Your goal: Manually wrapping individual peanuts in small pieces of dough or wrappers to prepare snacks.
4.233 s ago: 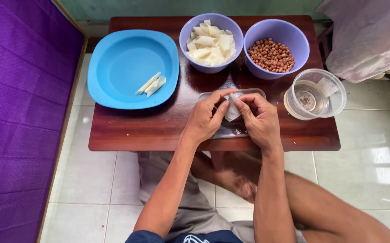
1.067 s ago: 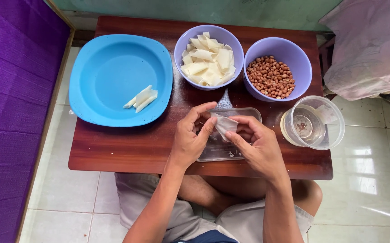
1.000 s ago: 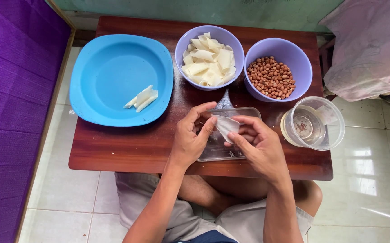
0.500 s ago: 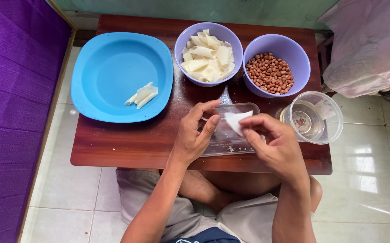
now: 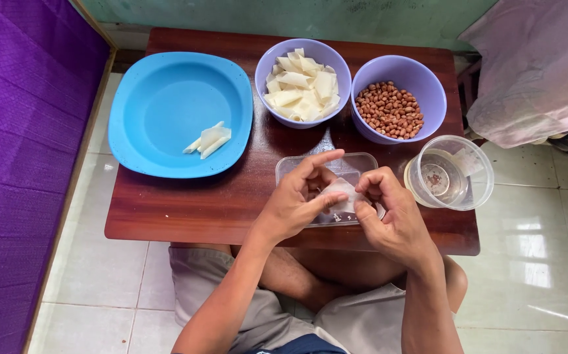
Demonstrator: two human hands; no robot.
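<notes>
My left hand point(image 5: 295, 202) and my right hand point(image 5: 389, 216) together pinch a small pale dough wrapper point(image 5: 341, 193) over a clear rectangular plastic tray point(image 5: 357, 163) near the front edge of the dark wooden table point(image 5: 199, 210). Both thumbs and forefingers press on the wrapper's edges. Behind the hands stand a purple bowl of cut wrappers point(image 5: 302, 82) and a purple bowl of peanuts point(image 5: 398, 107). A blue plate point(image 5: 166, 105) at the left holds two or three folded pieces point(image 5: 208, 139).
A clear round plastic container point(image 5: 450, 173) with a little liquid stands at the right of the table. A purple mat point(image 5: 15, 144) lies at the left, pink cloth point(image 5: 539, 65) at the right. White floor tiles surround the low table; my crossed legs are under it.
The wrapper was lifted by my right hand half a second ago; now both hands have closed in on it over the tray. The camera view shifted slightly.
</notes>
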